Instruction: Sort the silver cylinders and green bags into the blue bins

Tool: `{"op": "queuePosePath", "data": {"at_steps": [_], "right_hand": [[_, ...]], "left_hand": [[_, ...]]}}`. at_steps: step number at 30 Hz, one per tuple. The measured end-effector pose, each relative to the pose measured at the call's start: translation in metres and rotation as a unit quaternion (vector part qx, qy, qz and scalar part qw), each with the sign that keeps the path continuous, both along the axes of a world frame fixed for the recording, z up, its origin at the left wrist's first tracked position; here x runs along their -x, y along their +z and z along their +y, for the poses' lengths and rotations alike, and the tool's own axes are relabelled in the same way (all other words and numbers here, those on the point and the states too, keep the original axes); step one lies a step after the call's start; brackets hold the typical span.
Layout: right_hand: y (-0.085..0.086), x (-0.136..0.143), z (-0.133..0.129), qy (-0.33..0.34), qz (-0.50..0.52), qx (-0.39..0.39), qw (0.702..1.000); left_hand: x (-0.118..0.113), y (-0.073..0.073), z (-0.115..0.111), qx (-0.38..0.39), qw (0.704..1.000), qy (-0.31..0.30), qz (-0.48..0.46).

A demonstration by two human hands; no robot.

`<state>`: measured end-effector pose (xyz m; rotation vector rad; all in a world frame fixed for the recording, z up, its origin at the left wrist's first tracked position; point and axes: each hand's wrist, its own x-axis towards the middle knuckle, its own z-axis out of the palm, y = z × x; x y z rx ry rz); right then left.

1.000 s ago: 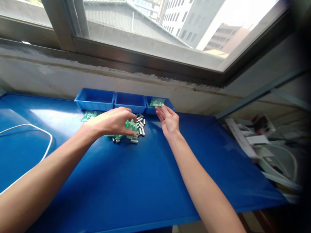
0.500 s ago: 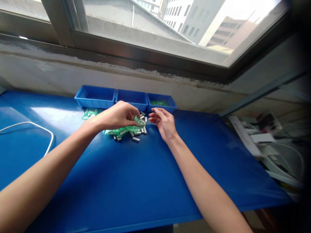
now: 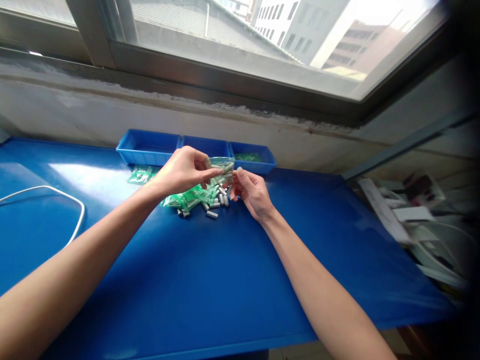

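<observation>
My left hand pinches a small clear plastic bag with light slender pieces showing through it, raised above the table. Close at its right edge, my right hand has thumb and fingers together and appears to grip the bag's side. Below both hands lies a pile of green-tinted plastic bags. Short silvery metal pieces are scattered along the pile's front and right side. My left hand hides part of the pile.
Three joined blue bins stand along the wall: a left bin, a middle one partly behind my hand, and a right bin with green bags inside. Another green bag lies before the left bin. A white cable curves across the blue table.
My left hand has lifted a bag off the pile and turned it upright. My right hand has closed in from apart to the bag's right edge.
</observation>
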<state>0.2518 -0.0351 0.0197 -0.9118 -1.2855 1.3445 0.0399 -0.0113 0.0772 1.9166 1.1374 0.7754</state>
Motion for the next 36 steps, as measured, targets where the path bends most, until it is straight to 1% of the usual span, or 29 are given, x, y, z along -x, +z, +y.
{"op": "queuePosePath", "data": {"at_steps": [3,5,6,8,10,11,13,15,17,20,24,27,30,36], "right_hand": [[-0.002,0.001,0.001,-0.031,-0.017,-0.015,0.999],[-0.005,0.0,0.004,-0.073,-0.01,-0.008,0.997],[-0.006,-0.001,0.006,-0.105,-0.002,-0.002,0.995],[-0.009,-0.007,0.011,-0.182,0.016,0.011,0.983],[-0.012,-0.015,0.017,-0.252,0.034,0.027,0.967],[-0.014,-0.019,0.02,-0.277,0.044,0.034,0.959],[-0.015,-0.025,0.024,-0.302,0.068,0.043,0.95],[-0.014,-0.028,0.026,-0.3,0.096,0.042,0.948],[-0.013,-0.028,0.027,-0.28,0.116,0.036,0.952],[-0.01,-0.026,0.026,-0.254,0.141,0.032,0.956],[-0.008,-0.027,0.025,-0.25,0.163,0.018,0.954],[-0.008,-0.029,0.025,-0.249,0.157,0.009,0.956],[-0.009,-0.029,0.023,-0.246,0.126,0.02,0.961],[-0.006,-0.026,0.017,-0.216,0.092,0.045,0.971]], "left_hand": [[0.0,0.0,0.0,0.002,1.0,-0.018,0.018],[0.001,-0.001,0.001,-0.039,0.998,-0.01,0.056],[0.002,-0.001,0.001,-0.069,0.994,0.002,0.084],[0.005,-0.002,0.002,-0.129,0.979,0.021,0.155],[0.008,-0.003,0.003,-0.16,0.96,0.015,0.229],[0.009,-0.003,0.003,-0.167,0.951,0.006,0.261],[0.01,-0.004,0.001,-0.172,0.935,-0.017,0.309],[0.009,-0.004,-0.002,-0.175,0.923,-0.029,0.341],[0.005,-0.004,-0.005,-0.179,0.914,-0.028,0.362],[0.0,-0.003,-0.009,-0.183,0.906,-0.012,0.381],[-0.005,-0.005,-0.01,-0.187,0.898,0.007,0.397],[-0.006,-0.007,-0.009,-0.177,0.896,0.015,0.406],[-0.007,-0.009,-0.008,-0.17,0.895,0.026,0.412],[-0.007,-0.01,-0.007,-0.205,0.888,0.025,0.41]]}}
